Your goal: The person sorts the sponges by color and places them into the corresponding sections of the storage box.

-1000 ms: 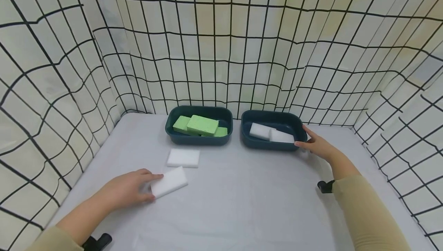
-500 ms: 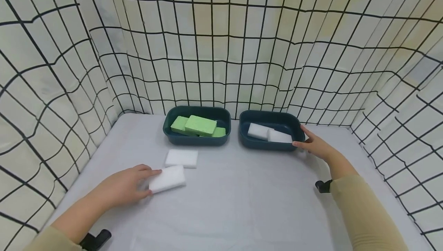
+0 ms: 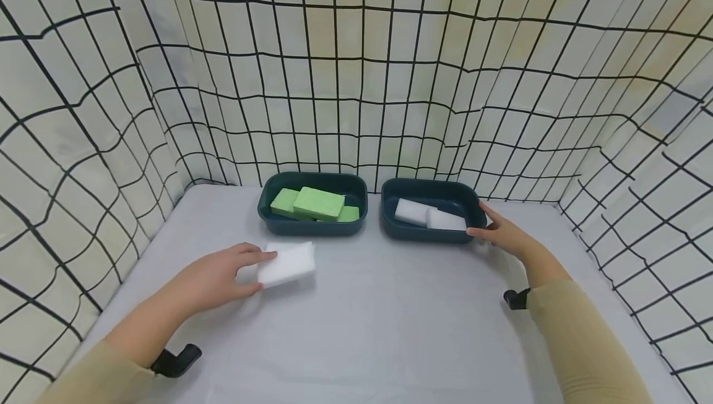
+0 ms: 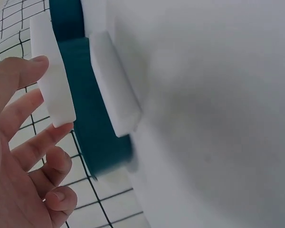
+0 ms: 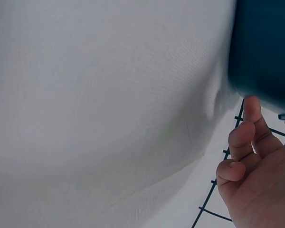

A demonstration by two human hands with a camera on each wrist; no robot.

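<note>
My left hand pinches a white sponge block by its near end, thumb on one side and fingers on the other. In the left wrist view, that block is raised above the table. A second white sponge block lies there before a teal bin; from the head, the held one mostly hides it. My right hand grips the right end of the right-hand teal bin, thumb at its front corner. Two white sponge blocks rest inside. In the right wrist view, its other fingers curl loosely beside the bin.
To the left stands another teal bin with several green sponge blocks. Both bins sit at the back of the white-covered table. Black wire grid walls the back and both sides.
My left hand has lifted the nearer white sponge block and carried it forward and right, over the second one. My right hand stays at the bin's end; the head view has shifted slightly.
</note>
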